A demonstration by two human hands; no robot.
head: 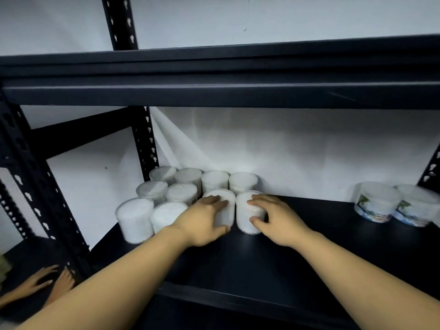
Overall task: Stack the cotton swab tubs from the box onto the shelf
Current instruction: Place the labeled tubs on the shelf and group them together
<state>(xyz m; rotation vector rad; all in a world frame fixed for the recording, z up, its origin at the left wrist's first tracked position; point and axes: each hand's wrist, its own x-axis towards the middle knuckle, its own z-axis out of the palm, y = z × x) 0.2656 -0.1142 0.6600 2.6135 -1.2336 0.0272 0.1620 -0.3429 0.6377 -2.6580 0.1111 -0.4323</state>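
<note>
Several clear round cotton swab tubs stand packed together at the back left of the black shelf [297, 246]. My left hand [202, 222] grips one tub [225, 206] at the front of the group, fingers over its lid. My right hand [273, 217] grips the tub beside it [247, 217], thumb on its side. Both tubs stand upright on the shelf, touching each other and the row behind. The box is out of sight.
Two wider labelled tubs [376, 202] stand at the shelf's far right. An upper shelf beam [214, 91] hangs low overhead. Perforated black uprights [145, 141] frame the left side. Another person's hands [45, 282] rest on a neighbouring shelf at lower left.
</note>
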